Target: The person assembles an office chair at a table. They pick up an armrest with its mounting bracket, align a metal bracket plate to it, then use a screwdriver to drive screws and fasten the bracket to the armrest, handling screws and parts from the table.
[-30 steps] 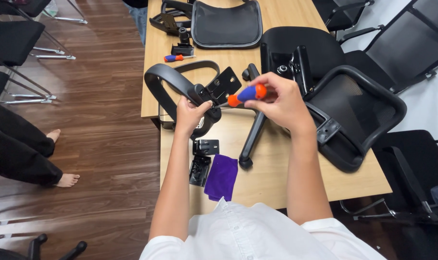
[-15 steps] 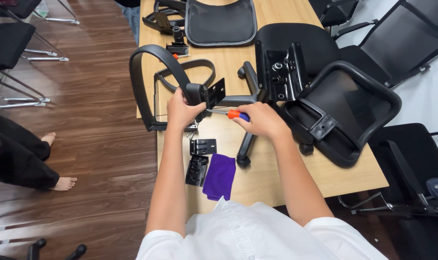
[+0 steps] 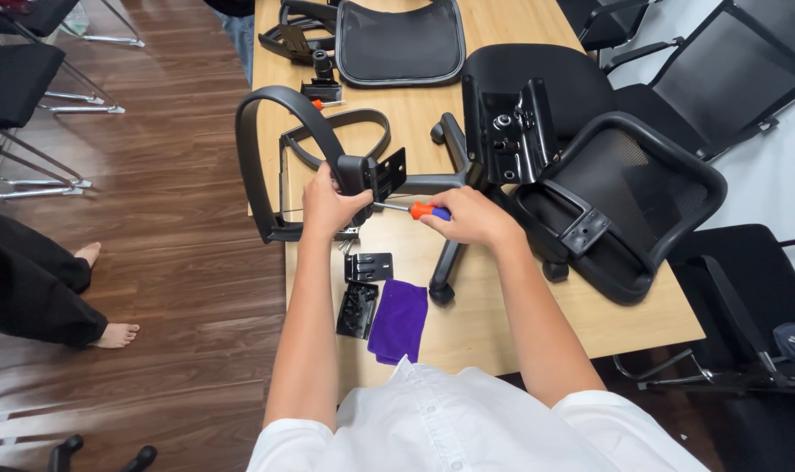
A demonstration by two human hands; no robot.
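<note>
A: What is the left hand (image 3: 328, 205) doing?

B: It is closing around the lower end of a curved black plastic chair armrest (image 3: 271, 149), right where a black metal bracket (image 3: 387, 173) is sticking out. The armrest is arching up and over the left edge of the light wooden table (image 3: 502, 328).

A: And the right hand (image 3: 476, 218)?

B: It is gripping a screwdriver with an orange and blue handle (image 3: 429, 211). The shaft is pointing left, and its tip is meeting the bracket just beside the left hand.

A: What is lying near the hands?

B: Just below them, a small black metal plate (image 3: 368, 267) and a black ribbed plastic part (image 3: 357, 309) are resting on the table, with a folded purple cloth (image 3: 398, 320) touching the ribbed part's right side. A black chair base with spoked legs (image 3: 445, 179) is lying behind and under the right hand.

A: Anything further out?

B: To the right, a black mesh chair back with an armrest loop (image 3: 629, 205) is leaning over the table's edge, and a black seat with a metal mechanism plate (image 3: 520, 122) is sitting upside down behind it. At the far end, another black mesh backrest (image 3: 399, 39) is lying flat. On the brown wooden floor (image 3: 179, 262) at left, another person's bare feet (image 3: 109, 334) are showing.
</note>
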